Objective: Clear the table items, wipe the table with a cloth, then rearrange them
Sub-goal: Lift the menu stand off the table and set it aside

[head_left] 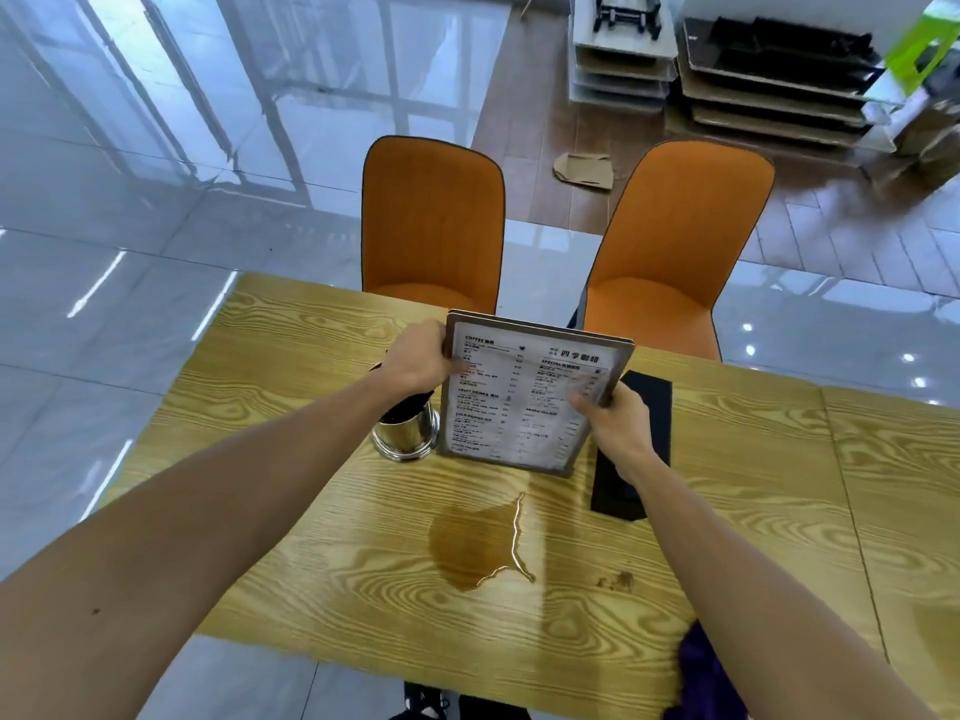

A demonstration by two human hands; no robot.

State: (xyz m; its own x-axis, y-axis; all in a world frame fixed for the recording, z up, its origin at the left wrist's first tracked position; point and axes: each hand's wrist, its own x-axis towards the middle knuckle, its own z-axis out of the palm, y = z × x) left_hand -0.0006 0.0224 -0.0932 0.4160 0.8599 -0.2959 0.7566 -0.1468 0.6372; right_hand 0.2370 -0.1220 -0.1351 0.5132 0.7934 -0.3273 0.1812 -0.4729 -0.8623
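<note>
A framed menu card point(524, 402) stands tilted near the middle of the wooden table point(322, 511). My left hand point(415, 358) grips its upper left edge and my right hand point(615, 423) grips its right edge lower down. Left of the menu stands a shiny metal cup point(405, 433) holding dark items, partly hidden under my left wrist. A flat black box point(636, 439) lies on the table behind my right hand. A brown liquid spill point(478, 548) spreads on the table in front of the menu. A purple cloth point(701, 672) lies at the near edge, partly covered by my right forearm.
Two orange chairs point(431, 220) point(670, 252) stand at the table's far side. Small brown spots point(618, 580) mark the wood right of the spill. A seam point(852, 511) crosses the tabletop at the right. Stacked trays point(769, 80) sit on the floor far back.
</note>
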